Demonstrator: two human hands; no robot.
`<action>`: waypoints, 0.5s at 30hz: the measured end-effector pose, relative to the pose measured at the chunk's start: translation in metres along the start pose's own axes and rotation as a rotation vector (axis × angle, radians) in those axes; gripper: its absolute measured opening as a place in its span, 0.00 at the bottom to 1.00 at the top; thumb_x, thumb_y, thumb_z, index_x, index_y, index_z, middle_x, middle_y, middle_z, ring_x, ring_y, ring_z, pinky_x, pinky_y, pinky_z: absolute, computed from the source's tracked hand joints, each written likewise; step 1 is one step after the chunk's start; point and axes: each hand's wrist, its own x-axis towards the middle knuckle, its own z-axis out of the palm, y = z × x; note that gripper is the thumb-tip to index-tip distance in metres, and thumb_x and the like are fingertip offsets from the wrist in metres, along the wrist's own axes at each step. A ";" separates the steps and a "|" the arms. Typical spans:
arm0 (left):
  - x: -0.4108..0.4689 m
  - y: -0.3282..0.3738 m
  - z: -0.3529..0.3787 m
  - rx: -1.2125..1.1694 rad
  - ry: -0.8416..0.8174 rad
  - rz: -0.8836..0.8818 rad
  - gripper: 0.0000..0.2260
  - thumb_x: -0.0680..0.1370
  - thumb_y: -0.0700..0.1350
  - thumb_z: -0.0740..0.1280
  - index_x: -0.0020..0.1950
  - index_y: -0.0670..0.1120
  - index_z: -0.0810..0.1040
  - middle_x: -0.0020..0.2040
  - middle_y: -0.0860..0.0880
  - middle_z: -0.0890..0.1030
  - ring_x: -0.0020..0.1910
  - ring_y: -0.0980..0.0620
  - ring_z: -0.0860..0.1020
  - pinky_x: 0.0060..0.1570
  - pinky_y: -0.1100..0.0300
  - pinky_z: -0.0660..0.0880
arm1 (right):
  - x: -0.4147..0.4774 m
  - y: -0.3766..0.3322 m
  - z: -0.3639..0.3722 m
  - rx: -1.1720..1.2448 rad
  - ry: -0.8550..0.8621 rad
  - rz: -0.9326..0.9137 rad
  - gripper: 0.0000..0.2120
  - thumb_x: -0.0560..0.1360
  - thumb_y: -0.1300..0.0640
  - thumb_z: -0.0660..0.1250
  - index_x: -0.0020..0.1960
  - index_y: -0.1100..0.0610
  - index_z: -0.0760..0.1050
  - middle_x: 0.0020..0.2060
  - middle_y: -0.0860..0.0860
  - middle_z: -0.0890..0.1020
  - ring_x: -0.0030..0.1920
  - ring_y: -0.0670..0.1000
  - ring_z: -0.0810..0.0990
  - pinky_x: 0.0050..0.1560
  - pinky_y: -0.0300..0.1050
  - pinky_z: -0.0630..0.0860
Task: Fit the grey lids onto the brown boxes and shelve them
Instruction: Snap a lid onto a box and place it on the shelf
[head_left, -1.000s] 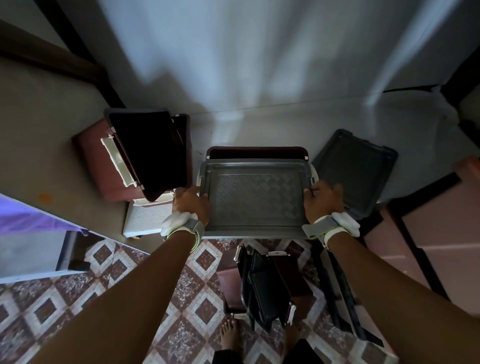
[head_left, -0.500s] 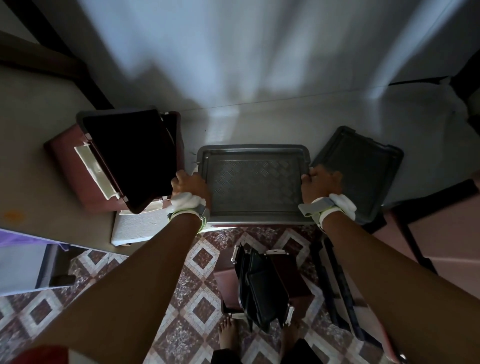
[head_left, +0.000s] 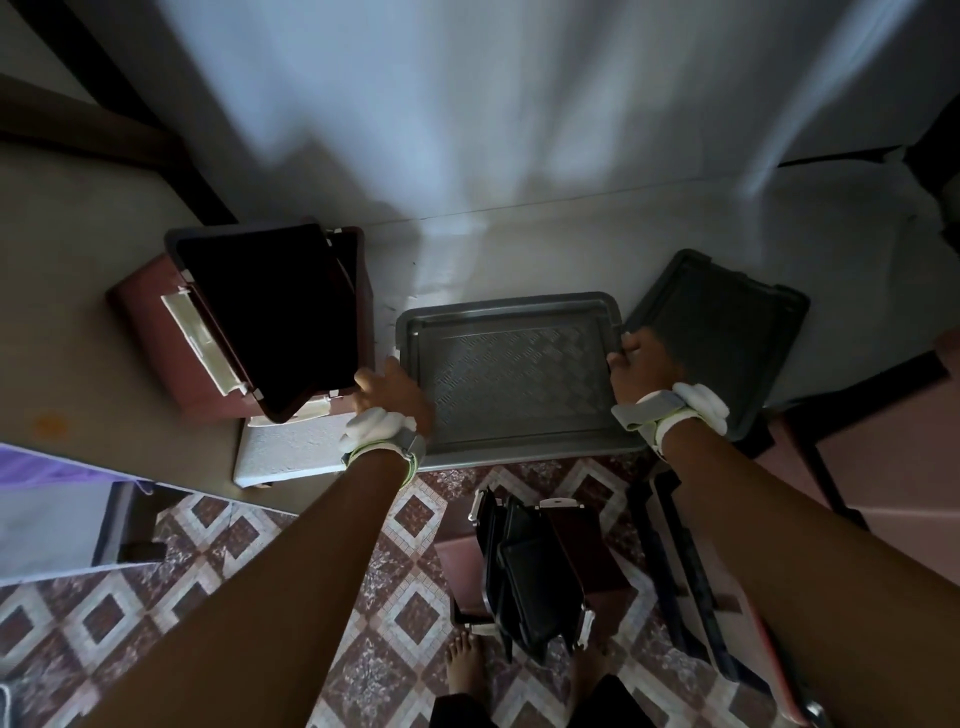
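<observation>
A grey lid (head_left: 514, 374) with a ribbed middle lies flat on a brown box on the ledge and hides the box beneath it. My left hand (head_left: 395, 395) grips the lid's left edge, slightly blurred. My right hand (head_left: 641, 371) holds its right edge with curled fingers. A second, darker grey lid (head_left: 727, 332) leans just to the right. At the left a brown box (head_left: 156, 343) with white latches lies tipped, and a dark lid (head_left: 270, 317) rests tilted on it.
On the patterned floor tiles below stands another brown box (head_left: 597, 561) with dark lids (head_left: 530, 577) stuck upright in it, close to my bare feet (head_left: 467, 665). A white block (head_left: 291, 447) sits at the ledge's front. Dark frames (head_left: 680, 566) lie at the right.
The grey lid has gone down and back over the brown box, whose rim no longer shows. Both hands stayed on the lid's sides.
</observation>
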 end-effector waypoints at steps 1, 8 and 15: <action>-0.004 -0.003 0.001 -0.079 -0.010 -0.009 0.15 0.80 0.46 0.62 0.65 0.42 0.66 0.63 0.38 0.67 0.58 0.34 0.76 0.57 0.41 0.74 | -0.003 0.002 0.000 0.039 -0.002 0.008 0.11 0.78 0.58 0.63 0.59 0.60 0.71 0.57 0.58 0.79 0.57 0.61 0.77 0.53 0.47 0.71; 0.000 -0.011 -0.001 -0.123 -0.018 -0.092 0.22 0.80 0.50 0.65 0.69 0.39 0.69 0.66 0.36 0.69 0.61 0.34 0.76 0.62 0.45 0.71 | -0.010 0.009 -0.002 -0.006 -0.051 0.172 0.20 0.76 0.50 0.66 0.59 0.65 0.76 0.54 0.62 0.81 0.54 0.63 0.80 0.51 0.50 0.77; -0.012 -0.014 0.017 -0.138 0.182 0.110 0.14 0.80 0.46 0.64 0.64 0.42 0.74 0.62 0.37 0.69 0.57 0.35 0.75 0.53 0.45 0.76 | -0.025 0.006 0.000 -0.190 0.088 -0.063 0.14 0.78 0.54 0.61 0.57 0.63 0.75 0.54 0.61 0.78 0.55 0.62 0.77 0.50 0.48 0.72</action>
